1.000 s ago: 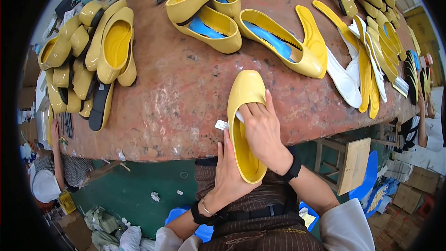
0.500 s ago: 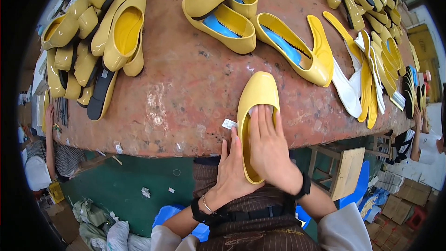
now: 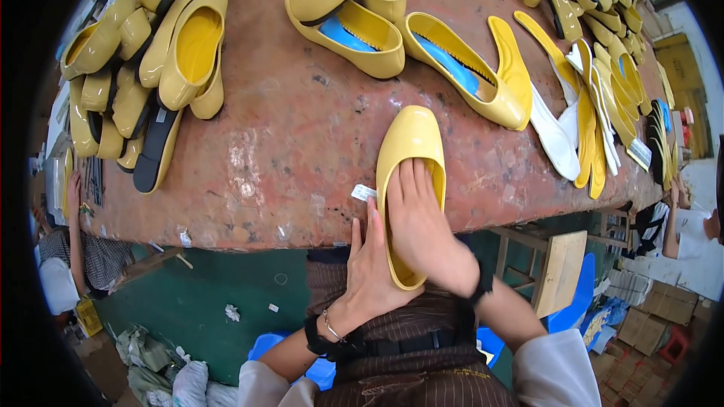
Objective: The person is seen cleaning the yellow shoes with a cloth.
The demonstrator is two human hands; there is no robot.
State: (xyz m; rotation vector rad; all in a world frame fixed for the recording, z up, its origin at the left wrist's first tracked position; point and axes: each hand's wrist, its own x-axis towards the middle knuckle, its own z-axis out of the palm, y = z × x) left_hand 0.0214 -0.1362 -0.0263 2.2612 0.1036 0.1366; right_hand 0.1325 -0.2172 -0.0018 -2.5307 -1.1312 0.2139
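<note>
My right hand lies flat inside a yellow flat shoe, fingers straight and close together, pressing down toward the toe. My left hand cups the same shoe from the left side near the heel, fingers extended along its outer wall, thumb under or behind it where I cannot see. So both hands are on the shoe, neither curled into a fist. The shoe sits at the near edge of the reddish-brown worktable, toe pointing away from me, heel hanging over the edge toward my lap. Just left of the shoe, touching or nearly touching its side, I see a small white tag.

Further out, straight ahead, lie more yellow shoes with blue insoles, some stacked on one another, and one long one angled toward the right. To the right of that I see a fan of yellow and white insoles overlapping each other. On the far left a heap of yellow shoe uppers and finished flats sits near the table's corner. Below the table on the right stands a wooden stool; another person's arm shows at the left edge.
</note>
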